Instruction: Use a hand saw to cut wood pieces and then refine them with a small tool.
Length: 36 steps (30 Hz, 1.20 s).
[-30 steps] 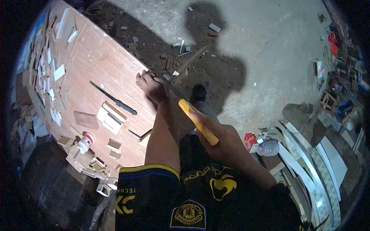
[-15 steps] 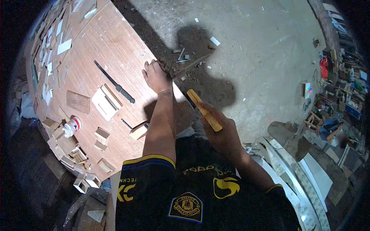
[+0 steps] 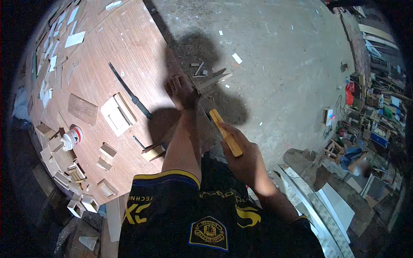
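My left hand (image 3: 183,92) presses at the table's right edge, fingers curled down over a thin wooden strip (image 3: 215,81). The strip's forked-looking end sticks out past the edge, over the floor. Most of it is hidden by the hand and shadow. My right hand (image 3: 243,150) is closed around the yellow wooden handle of a handsaw (image 3: 226,133), just off the table edge. Its thin dark blade is seen nearly edge-on, running toward my left hand, and where it meets the strip cannot be made out. Left of my left hand, a long dark tool (image 3: 130,91) lies on the table (image 3: 137,43).
Pale jointed wood pieces (image 3: 118,115), a brown board (image 3: 82,109), a small block with a dark rod (image 3: 152,152) and a white tub (image 3: 72,138) stand on the table. Small wooden boxes (image 3: 81,204) crowd its near left corner. Long panels (image 3: 318,206) lie right; a person (image 3: 355,163) sits beyond.
The view has shifted slightly. My left hand stays at the table edge but is now in shadow. The saw handle sits a little lower in the picture, and the strip's end shows brighter.
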Tool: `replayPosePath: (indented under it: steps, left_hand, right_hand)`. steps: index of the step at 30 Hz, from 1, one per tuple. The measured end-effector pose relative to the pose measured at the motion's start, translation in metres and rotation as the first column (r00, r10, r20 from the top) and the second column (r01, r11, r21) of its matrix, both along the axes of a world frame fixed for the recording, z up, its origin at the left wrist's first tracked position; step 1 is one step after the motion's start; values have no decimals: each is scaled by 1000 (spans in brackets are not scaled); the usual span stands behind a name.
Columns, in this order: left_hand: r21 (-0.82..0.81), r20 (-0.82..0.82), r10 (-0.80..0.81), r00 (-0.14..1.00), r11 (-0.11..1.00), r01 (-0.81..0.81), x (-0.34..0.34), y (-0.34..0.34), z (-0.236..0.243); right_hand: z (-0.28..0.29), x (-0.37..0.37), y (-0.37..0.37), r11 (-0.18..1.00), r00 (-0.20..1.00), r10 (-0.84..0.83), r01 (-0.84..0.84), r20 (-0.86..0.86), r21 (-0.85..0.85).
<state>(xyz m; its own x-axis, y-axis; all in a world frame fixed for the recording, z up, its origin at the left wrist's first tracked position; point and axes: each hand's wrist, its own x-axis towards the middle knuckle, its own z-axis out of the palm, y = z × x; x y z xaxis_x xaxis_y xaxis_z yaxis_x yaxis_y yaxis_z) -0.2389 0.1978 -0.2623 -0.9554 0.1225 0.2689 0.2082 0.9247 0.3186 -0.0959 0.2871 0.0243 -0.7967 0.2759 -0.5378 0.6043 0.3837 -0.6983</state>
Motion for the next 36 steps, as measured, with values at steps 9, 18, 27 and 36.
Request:
replayPosePath:
  steps: [9, 18, 27, 36]
  left_hand:
    - [96, -63, 10, 998, 995, -3, 4, -3, -2]
    - [144, -44, -11, 999, 989, 17, 6, 3, -13]
    - [151, -47, -15, 999, 988, 21, 6, 3, -26]
    - [199, -100, -54, 994, 977, 73, 4, 3, -26]
  right_hand:
    - [14, -37, -2, 993, 999, 21, -15, 45, -117]
    - [32, -30, 9, 998, 958, 51, -41, 282, -40]
    - [20, -24, 8, 999, 995, 46, -47, 87, 9]
    - [25, -23, 15, 999, 998, 39, -38, 50, -24]
